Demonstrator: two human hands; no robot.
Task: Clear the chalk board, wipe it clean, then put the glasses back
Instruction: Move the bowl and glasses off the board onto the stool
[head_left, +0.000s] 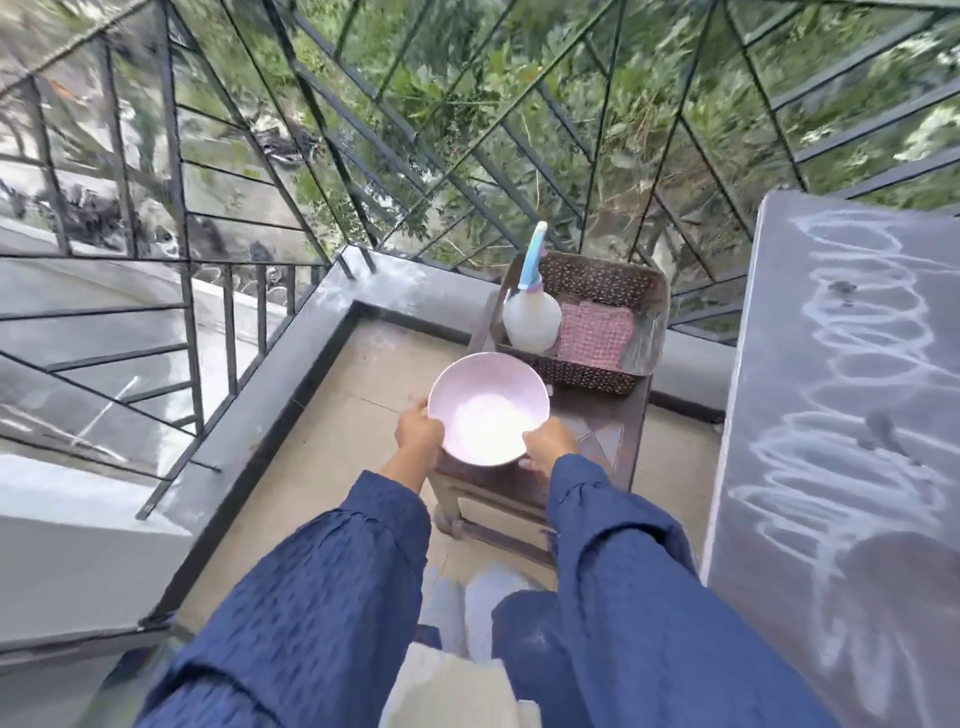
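Fingers of the left hand (418, 428) and right hand (550, 441) curl over opposite sides of the pink bowl (488, 408), a grip clamped on its rim just above the near end of the small wooden surface (597, 410). Glare hides whether the bowl holds anything; if it does, a tilt could spill it, and its far edge could knock the basket (597, 371) holding the spray bottle (532, 322). At right, the chalk board (831, 415) carries unwiped scribbles and two small dark things.
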